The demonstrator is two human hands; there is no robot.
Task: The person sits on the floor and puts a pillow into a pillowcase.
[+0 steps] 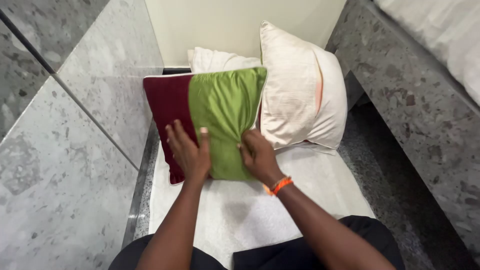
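The green and maroon cushion (207, 117) stands almost upright on the white padded seat (250, 210), in the middle of the view. It leans back at 12 o'clock against a white pillow (215, 60) behind it. Its green part is at the right and its maroon part at the left, with a thin white edge around.

Both hands are on the lower part of the cushion, spread flat and pressing, not closed around it. The left hand (190, 152) lies with fingers apart over the line between maroon and green. The right hand (257, 155) presses the green cloth at about 4 o'clock, and an orange wristband (278, 186) is on that wrist. The two hands are near each other but they do not touch.

At 2 o'clock from the cushion a cream cushion (295, 90) stands tilted, and it touches the green edge.

I think the cushion can slide forward or fall flat if the hands let go, because only the soft pillow behind supports it. A strong push could also knock over the cream cushion beside it.

There is no box, basket or other container in view. Grey stone walls (75, 150) close the seat at 9 o'clock and at 3 o'clock.
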